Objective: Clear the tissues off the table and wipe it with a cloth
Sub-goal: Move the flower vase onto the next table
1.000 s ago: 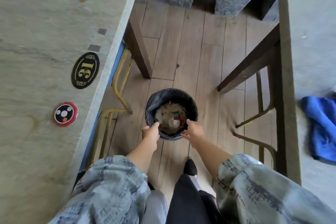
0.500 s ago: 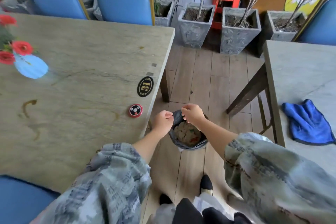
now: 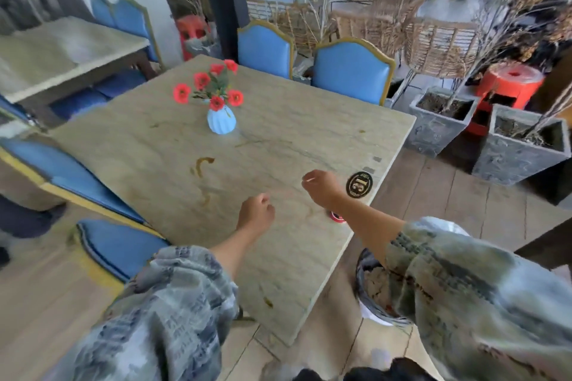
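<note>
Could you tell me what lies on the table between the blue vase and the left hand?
In the head view, only a brown curved stain marks the tabletop between the blue vase and the left hand.

A blue vase (image 3: 221,123) of red flowers (image 3: 213,86) stands before blue chairs (image 3: 351,74).

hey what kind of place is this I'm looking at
Most likely a restaurant or café dining area. The stone-look table carries an oval number plaque and a red call button, blue padded chairs surround it, and a similar table stands behind.
</note>
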Demonstrator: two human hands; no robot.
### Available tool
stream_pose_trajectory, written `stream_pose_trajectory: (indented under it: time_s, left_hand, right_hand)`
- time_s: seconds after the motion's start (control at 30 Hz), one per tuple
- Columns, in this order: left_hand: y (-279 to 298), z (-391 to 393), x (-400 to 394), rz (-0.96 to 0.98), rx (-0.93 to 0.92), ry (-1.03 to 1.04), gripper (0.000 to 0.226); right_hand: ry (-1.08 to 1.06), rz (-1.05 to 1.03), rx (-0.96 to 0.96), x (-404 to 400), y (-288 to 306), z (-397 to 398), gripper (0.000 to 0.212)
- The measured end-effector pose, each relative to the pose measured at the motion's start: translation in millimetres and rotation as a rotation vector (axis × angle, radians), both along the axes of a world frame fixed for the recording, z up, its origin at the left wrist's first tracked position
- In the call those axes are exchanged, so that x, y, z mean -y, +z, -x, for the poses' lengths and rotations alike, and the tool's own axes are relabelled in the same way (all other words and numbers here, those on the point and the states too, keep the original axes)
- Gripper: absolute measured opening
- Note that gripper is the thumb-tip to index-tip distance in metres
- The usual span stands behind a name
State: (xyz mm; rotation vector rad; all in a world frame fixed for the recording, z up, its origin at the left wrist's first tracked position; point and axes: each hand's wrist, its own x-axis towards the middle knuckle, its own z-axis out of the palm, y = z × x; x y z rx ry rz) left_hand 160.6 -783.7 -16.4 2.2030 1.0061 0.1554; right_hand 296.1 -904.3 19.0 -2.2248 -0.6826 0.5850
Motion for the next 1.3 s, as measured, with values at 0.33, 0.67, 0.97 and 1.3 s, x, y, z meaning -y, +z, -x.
stream_pose_trajectory:
  time_s: [0.33,0.67,0.97,1.3]
  left_hand:
    - [-42,0,-58,0.062,-0.169,0.192,0.062]
    - [-105,-41,-94,-0.225,-0.278,0.212,0.076]
    - [-122,-41,-85,-0.346,-0.252,0.276,0.061]
    - [-113,-42,-86,-0.271,-0.312,0.266,0.061]
  right_hand:
    - [0.232,0.048,-0.018,-83,-48,-2,0.037]
    - [0.256,-0.039,-0.064,-184,-88,-89,0.047]
    - [0.254,-0.188,-0.096,-302,-109,-126,0.066]
    - [0.084,-0.345,-0.102,-388,-108,-141,0.083]
